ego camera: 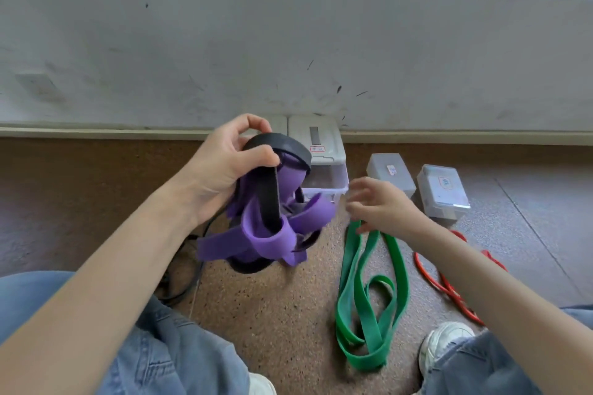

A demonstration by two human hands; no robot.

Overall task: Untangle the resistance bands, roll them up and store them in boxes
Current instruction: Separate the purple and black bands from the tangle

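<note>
Bare floor point(282, 305) lies between tangle and green band point(369, 308). Left hand point(224, 167) grips the black-and-purple tangle point(269, 218); right hand point(378, 202) hovers, fingers spread, holding nothing.

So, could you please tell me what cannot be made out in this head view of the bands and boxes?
- Right hand: motion-blurred, so whether it touches the green band is unclear.
- Box labels: too small to read.
- Red band: partly hidden by the right forearm.
- Purple band and black band: how they interlock is hidden by their own folds and the left hand.
- Leftmost box: mostly hidden behind the left hand.
</note>
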